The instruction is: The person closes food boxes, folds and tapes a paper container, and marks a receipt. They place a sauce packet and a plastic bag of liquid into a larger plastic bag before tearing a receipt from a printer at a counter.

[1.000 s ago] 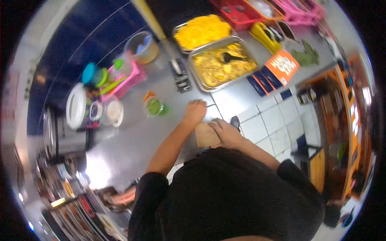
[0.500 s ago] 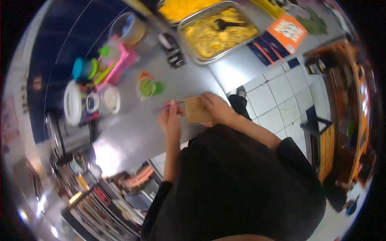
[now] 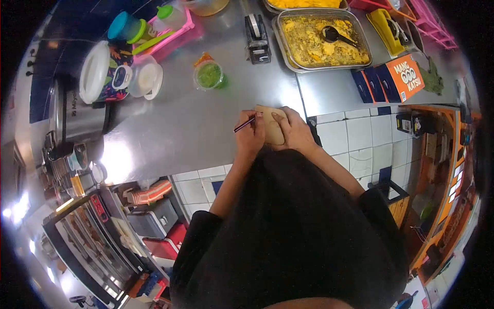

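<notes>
The top edge cuts off the far tray [image 3: 268,6], and fingers hide part of the dark pen [image 3: 243,125]; any marks on the brown paper [image 3: 272,135] are too small to read. The left hand [image 3: 250,136] curls closed around the pen, while the right hand [image 3: 299,136] lies loosely spread on the paper's right side. The paper sits between both hands at the counter's [image 3: 170,136] near edge.

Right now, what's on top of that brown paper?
Part of the right hand lies over the brown paper; the left hand, holding a dark pen, overlaps its edge. Whatever they cover can't be seen.
</notes>
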{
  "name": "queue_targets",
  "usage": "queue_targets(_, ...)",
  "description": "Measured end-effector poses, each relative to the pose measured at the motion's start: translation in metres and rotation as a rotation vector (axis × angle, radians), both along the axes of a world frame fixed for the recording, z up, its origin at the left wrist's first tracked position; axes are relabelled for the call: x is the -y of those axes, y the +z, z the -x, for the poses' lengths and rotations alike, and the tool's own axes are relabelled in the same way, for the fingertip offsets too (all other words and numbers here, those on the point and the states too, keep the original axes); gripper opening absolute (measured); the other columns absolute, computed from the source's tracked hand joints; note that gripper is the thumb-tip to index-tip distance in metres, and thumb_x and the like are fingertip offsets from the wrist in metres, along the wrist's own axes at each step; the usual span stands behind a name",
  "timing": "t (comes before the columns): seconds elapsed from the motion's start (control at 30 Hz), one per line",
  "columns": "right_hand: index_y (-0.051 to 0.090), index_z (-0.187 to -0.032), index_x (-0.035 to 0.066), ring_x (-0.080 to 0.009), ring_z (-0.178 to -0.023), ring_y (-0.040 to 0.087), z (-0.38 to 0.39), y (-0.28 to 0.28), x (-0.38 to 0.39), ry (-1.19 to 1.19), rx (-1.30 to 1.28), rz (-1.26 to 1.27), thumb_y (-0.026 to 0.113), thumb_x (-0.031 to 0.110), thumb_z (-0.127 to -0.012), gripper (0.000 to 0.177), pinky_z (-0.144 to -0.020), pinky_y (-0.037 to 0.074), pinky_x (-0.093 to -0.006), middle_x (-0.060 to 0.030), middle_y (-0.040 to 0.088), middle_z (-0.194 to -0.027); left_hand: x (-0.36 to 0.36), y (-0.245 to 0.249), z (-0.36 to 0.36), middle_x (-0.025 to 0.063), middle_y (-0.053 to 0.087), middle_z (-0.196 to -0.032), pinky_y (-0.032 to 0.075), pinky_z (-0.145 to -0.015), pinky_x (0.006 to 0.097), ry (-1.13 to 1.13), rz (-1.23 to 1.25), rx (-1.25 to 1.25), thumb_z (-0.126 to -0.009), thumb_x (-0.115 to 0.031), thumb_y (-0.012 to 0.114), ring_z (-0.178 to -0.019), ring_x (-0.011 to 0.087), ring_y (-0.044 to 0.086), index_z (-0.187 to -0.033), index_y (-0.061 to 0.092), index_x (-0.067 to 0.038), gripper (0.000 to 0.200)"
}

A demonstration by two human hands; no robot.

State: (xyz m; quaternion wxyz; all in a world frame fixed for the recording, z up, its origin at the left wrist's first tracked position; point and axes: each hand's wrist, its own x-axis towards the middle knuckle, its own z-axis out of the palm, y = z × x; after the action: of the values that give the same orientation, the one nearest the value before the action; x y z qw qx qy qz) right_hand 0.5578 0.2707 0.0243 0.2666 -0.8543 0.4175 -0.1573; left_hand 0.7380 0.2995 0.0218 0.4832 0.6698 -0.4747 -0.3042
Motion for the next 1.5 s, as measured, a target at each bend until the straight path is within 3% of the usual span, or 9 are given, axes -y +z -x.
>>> queue_targets(0.07,0.046,-0.143,0.009,-0.0411,-0.131,0.045,-0.001,-0.001,0.000,-0.004,0.000,-0.014,0.090,0.049,-0.060,0.102,-0.108,0.043,-0.0464,-0.0213,0.041,-0.142,-0.001,-0.010,-0.002,0.0139,0.063,-0.072,0.052,-0.060,0.0355,0.009,0.011,0.085,-0.096,-0.015,0.063,-0.062,0.0242,0.064,-0.096,0.058,-0.002,0.014)
queue_targets(0.2,0.046,-0.144,0.011,-0.0399,-0.131,0.045,-0.001,0.000,-0.001,-0.014,0.041,-0.025,0.091,0.046,-0.060,0.102,-0.108,0.044,-0.0460,-0.0196,0.042,-0.142,0.005,0.006,0.002,0.0134,0.063,-0.071,0.052,-0.059,0.0375,0.011,0.032,0.165,-0.095,-0.016,0.064,-0.060,0.0272,0.063,-0.095,0.058,-0.003,0.014)
queue_targets(0.27,0.046,-0.144,0.010,-0.0399,-0.130,0.045,0.001,-0.002,0.000,-0.007,0.038,-0.024,0.091,0.045,-0.060,0.102,-0.108,0.044,-0.0460,-0.0198,0.042,-0.142,0.007,0.007,0.000,0.0081,0.064,-0.068,0.051,-0.056,0.0321,-0.009,0.082,0.294,-0.098,-0.014,0.061,-0.057,0.0162,0.062,-0.095,0.057,-0.003,0.012)
queue_targets(0.37,0.045,-0.144,0.010,-0.0400,-0.130,0.045,0.001,-0.008,0.000,0.001,0.052,0.002,0.091,0.044,-0.060,0.102,-0.108,0.044,-0.0460,-0.0201,0.042,-0.141,0.007,0.002,0.002,0.0081,0.064,-0.068,0.050,-0.056,0.0331,-0.002,0.078,0.184,-0.098,-0.014,0.062,-0.058,0.0165,0.062,-0.095,0.056,-0.003,0.013)
queue_targets(0.6,0.045,-0.143,0.009,-0.0403,-0.129,0.046,0.000,-0.006,0.000,-0.008,0.067,0.011,0.092,0.042,-0.059,0.102,-0.107,0.045,-0.0454,-0.0203,0.042,-0.141,0.004,0.005,0.002,0.0099,0.066,-0.072,0.051,-0.059,0.0341,0.033,-0.022,0.181,-0.097,-0.016,0.062,-0.063,0.0181,0.065,-0.096,0.060,-0.002,0.014)
queue_targets(0.67,0.045,-0.143,0.009,-0.0404,-0.129,0.046,0.000,-0.004,0.001,-0.007,0.056,0.001,0.092,0.043,-0.058,0.103,-0.107,0.046,-0.0455,-0.0204,0.042,-0.141,0.002,0.008,0.001,0.0119,0.067,-0.074,0.053,-0.061,0.0352,-0.069,0.012,0.289,-0.097,-0.017,0.063,-0.064,0.0207,0.066,-0.097,0.062,-0.002,0.015)
queue_targets(0.87,0.045,-0.143,0.010,-0.0405,-0.130,0.046,0.001,-0.010,0.001,-0.003,0.051,0.023,0.092,0.043,-0.057,0.104,-0.107,0.046,-0.0457,-0.0202,0.041,-0.141,0.005,0.009,0.004,0.0135,0.068,-0.075,0.053,-0.062,0.0369,-0.031,0.020,0.205,-0.096,-0.018,0.064,-0.065,0.0241,0.068,-0.096,0.062,-0.002,0.016)
queue_targets(1.5,0.044,-0.145,0.010,-0.0408,-0.132,0.044,0.001,-0.012,0.000,-0.010,0.077,0.010,0.092,0.046,-0.056,0.106,-0.109,0.044,-0.0459,-0.0204,0.039,-0.144,0.006,0.008,0.001,0.0124,0.067,-0.075,0.052,-0.060,0.0338,-0.105,0.005,0.232,-0.096,-0.017,0.066,-0.064,0.0208,0.066,-0.095,0.061,-0.003,0.015)
